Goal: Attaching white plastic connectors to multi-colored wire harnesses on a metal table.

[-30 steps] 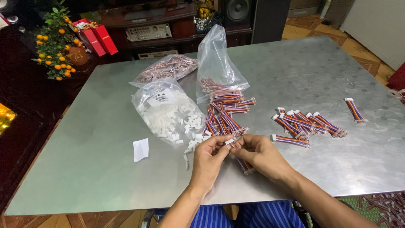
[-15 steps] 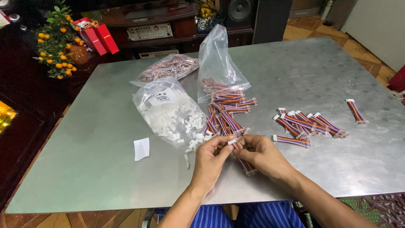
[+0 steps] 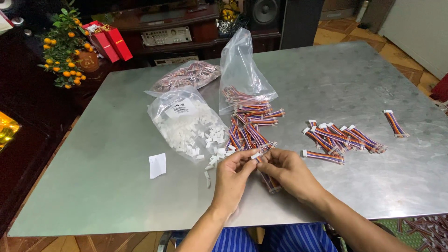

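Note:
My left hand (image 3: 232, 179) pinches a small white plastic connector (image 3: 255, 155) at its fingertips. My right hand (image 3: 290, 173) holds a short multicoloured wire bundle (image 3: 270, 183) whose lower end pokes out under the palm; its fingertips meet the connector. Both hands sit low over the metal table (image 3: 102, 186), near its front edge. Just beyond them lies a pile of loose wire bundles (image 3: 249, 126) spilling from a clear bag (image 3: 243, 74). A clear bag of white connectors (image 3: 186, 123) lies open to the left, with several connectors scattered at its mouth.
Finished-looking wire bundles with white ends (image 3: 343, 139) lie to the right, one more (image 3: 395, 123) farther right. A third bag of wires (image 3: 186, 77) lies at the back. A white paper slip (image 3: 157, 165) lies left. A small orange tree (image 3: 63, 46) and red boxes (image 3: 109, 42) stand beyond the table.
The hands stay together in the same spot; the fingers have shifted slightly around the connector and wire end. Nothing else on the table has moved.

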